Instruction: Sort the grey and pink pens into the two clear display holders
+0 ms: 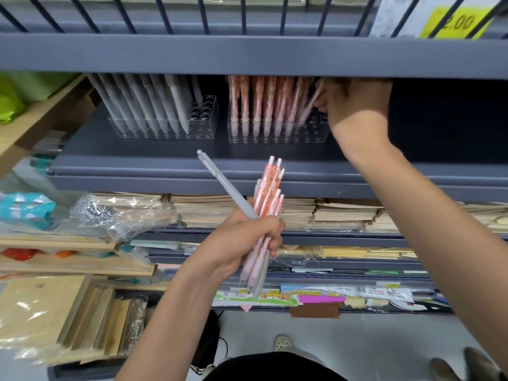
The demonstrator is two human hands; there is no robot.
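Note:
Two clear display holders stand on the grey shelf. The left holder [204, 116] carries several grey pens [154, 105] on its left side. The right holder [316, 133] carries several pink pens [261, 105]. My right hand [354, 103] reaches under the upper shelf and pinches a pink pen [309, 105] that leans into the right holder. Below the shelf edge, my left hand [247, 243] grips a bundle of pink pens [268, 193] with one grey pen [228, 185] sticking out up and to the left.
The upper shelf board [247, 56] hangs low over the holders and hides the pen tops. A yellow price tag [453, 22] sits top right. Lower shelves hold stacked notebooks [343, 213], plastic wrap [118, 213] and sticky notes. Wooden racks stand at left.

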